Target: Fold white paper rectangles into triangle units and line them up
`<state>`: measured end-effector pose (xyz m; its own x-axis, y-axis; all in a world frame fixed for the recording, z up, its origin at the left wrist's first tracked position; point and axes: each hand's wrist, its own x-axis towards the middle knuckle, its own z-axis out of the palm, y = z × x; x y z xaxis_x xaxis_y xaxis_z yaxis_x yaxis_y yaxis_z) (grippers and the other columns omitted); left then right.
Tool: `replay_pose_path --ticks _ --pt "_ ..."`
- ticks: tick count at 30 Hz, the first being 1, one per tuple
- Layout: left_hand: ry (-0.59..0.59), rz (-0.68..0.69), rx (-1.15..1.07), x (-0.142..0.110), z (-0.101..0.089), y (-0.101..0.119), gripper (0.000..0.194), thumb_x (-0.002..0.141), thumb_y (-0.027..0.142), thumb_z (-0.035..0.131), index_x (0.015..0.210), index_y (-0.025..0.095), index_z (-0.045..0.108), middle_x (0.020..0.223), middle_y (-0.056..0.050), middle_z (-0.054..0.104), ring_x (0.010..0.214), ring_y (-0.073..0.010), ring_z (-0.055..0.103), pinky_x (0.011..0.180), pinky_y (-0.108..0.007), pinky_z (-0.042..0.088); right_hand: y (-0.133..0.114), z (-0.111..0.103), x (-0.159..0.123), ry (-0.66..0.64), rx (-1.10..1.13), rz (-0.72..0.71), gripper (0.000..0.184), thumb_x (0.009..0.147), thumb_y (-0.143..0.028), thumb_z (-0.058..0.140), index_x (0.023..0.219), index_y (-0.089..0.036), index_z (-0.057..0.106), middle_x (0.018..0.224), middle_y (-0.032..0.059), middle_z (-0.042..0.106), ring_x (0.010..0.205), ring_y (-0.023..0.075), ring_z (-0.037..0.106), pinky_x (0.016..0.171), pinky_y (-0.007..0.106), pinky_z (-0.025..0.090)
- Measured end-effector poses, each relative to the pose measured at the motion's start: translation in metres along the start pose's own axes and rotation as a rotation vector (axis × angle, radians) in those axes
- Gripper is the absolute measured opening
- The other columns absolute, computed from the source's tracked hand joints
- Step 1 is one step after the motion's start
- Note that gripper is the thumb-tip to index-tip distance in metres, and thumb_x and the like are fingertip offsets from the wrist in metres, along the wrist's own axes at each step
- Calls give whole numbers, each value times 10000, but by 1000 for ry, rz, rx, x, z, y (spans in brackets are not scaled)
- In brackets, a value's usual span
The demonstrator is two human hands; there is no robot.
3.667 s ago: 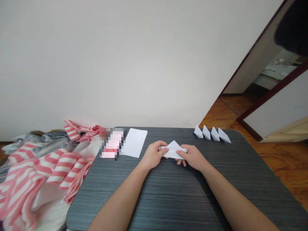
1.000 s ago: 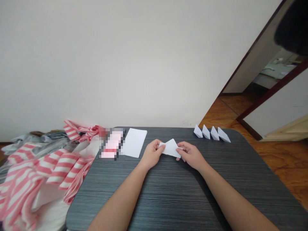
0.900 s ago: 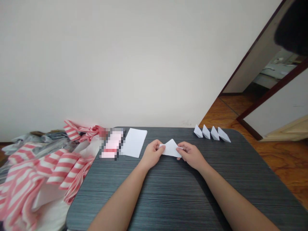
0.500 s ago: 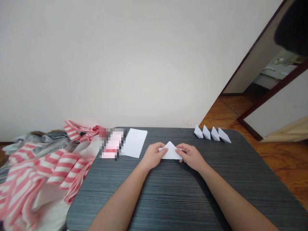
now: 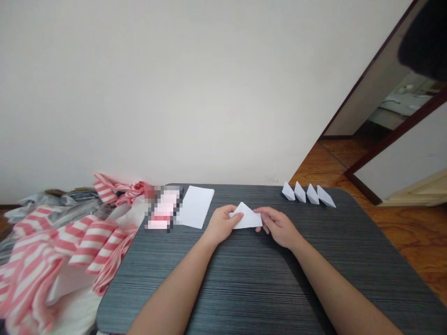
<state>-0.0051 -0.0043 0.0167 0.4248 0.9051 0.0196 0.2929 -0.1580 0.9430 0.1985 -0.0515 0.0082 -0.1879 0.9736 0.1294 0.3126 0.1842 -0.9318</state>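
Dark grey table bears a stack of white paper left of the worker's hands; the left hand grasps the peaked folded paper between thumb and fingers, whereas the right hand has bent fingers at its right corner, pinching or merely touching, cannot tell. Step in hand is judged to be working this piece's folds, the next move calling for a steady left hold while that corner is creased. Smallest items noted: four pointed paper pieces, rowed at far right.
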Motion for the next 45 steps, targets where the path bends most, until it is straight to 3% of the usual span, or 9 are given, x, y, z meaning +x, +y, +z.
replay_pose_path --ticks 5,10,17,23,26,29,31,37,45 --pt "37 -18 -32 1 -1 -1 296 790 402 524 862 143 647 813 -42 655 697 -149 578 622 -232 429 -4 -5 2 -114 -124 -179 315 893 -201 370 1061 -222 635 905 55 581 643 115 547 616 259 449" --pt "25 -5 -21 1 -1 0 281 794 392 520 870 157 655 829 -38 659 731 -155 580 642 -234 433 -4 -6 5 -120 -255 -222 278 827 -208 527 1073 -251 650 995 64 580 858 182 562 757 313 442" --pt "-22 26 -55 0 -2 4 291 825 359 478 941 157 653 897 -43 665 761 -157 579 673 -242 433 -4 -5 5 -69 -235 -183 230 863 -298 501 973 -236 693 781 40 618 735 167 575 687 289 449" --pt "-134 54 -83 -2 -2 6 354 873 380 384 956 141 633 720 -39 636 643 -141 549 601 -241 409 -6 -3 5 80 -183 -93 237 865 -320 486 881 -201 691 690 33 628 659 163 587 624 276 448" --pt "-144 83 -101 -4 -2 9 361 813 377 503 1083 151 582 829 -51 642 720 -157 567 660 -254 420 -7 -1 6 112 -182 -70 241 857 -336 493 876 -195 687 639 24 627 633 165 588 613 276 446" --pt "-151 102 -126 -6 -1 10 600 666 305 683 1210 168 469 975 -68 614 777 -164 568 691 -257 427 -6 -1 5 115 -178 -50 240 854 -335 492 872 -186 680 626 19 630 601 160 582 614 280 448" --pt "-128 103 -144 -7 0 10 649 663 264 686 1242 184 405 986 -62 602 769 -150 561 683 -248 427 -6 -1 5 111 -178 -37 238 855 -332 489 870 -184 675 626 18 632 604 162 585 622 282 450" --pt "-47 119 29 -5 1 5 197 759 313 583 905 181 588 832 -17 603 714 -133 531 654 -236 404 -9 -3 5 122 -197 -47 221 858 -325 496 818 -191 667 633 17 629 642 170 591 662 289 444" --pt "18 137 27 -2 2 0 178 774 338 570 774 168 622 892 -41 635 831 -159 562 751 -255 411 -14 -3 5 129 -216 -103 292 867 -296 483 633 -192 622 717 38 641 709 178 592 702 295 436"
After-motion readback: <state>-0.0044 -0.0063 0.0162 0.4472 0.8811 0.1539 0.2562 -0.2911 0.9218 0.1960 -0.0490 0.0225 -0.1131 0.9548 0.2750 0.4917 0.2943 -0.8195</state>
